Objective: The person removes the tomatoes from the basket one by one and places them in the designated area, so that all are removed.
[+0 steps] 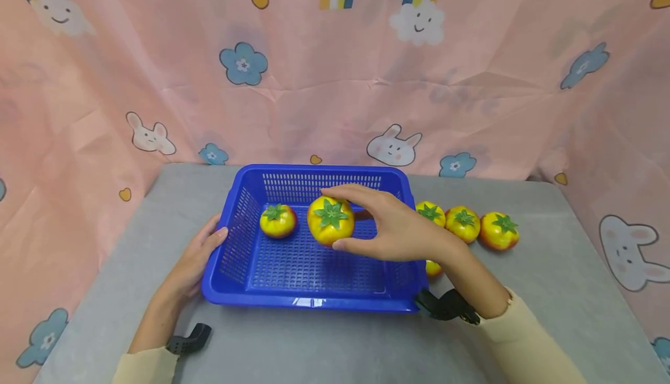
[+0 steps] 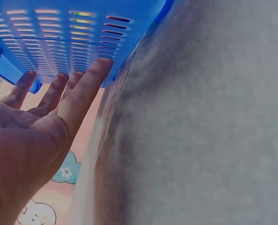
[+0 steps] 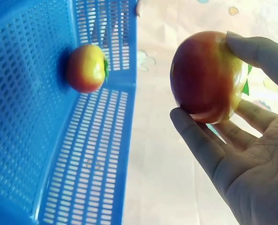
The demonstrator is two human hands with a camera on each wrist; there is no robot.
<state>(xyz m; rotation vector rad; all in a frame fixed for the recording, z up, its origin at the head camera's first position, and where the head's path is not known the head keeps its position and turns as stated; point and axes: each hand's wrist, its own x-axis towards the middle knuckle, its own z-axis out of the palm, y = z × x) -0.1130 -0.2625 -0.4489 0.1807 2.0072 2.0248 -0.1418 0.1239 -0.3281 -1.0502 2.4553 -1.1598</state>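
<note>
In my right hand (image 1: 395,227) is a yellow-and-red tomato (image 1: 330,221) with a green star-shaped top, gripped between thumb and fingers above the blue basket (image 1: 314,301). The right wrist view shows the held tomato (image 3: 207,77) from its redder underside, raised over the basket's rim level. Another tomato (image 1: 278,221) lies on the basket floor toward the left. My left hand (image 1: 196,259) is at the basket's left side, thumb at the rim. Its fingers (image 2: 85,93) reach fairly straight to the slotted outer wall in the left wrist view.
Several more tomatoes (image 1: 463,224) lie on the grey tabletop (image 1: 544,291) just right of the basket, partly behind my right hand and forearm. A pink patterned curtain (image 1: 314,110) hangs behind the table and at both sides. Each wrist wears a black strap (image 1: 189,338).
</note>
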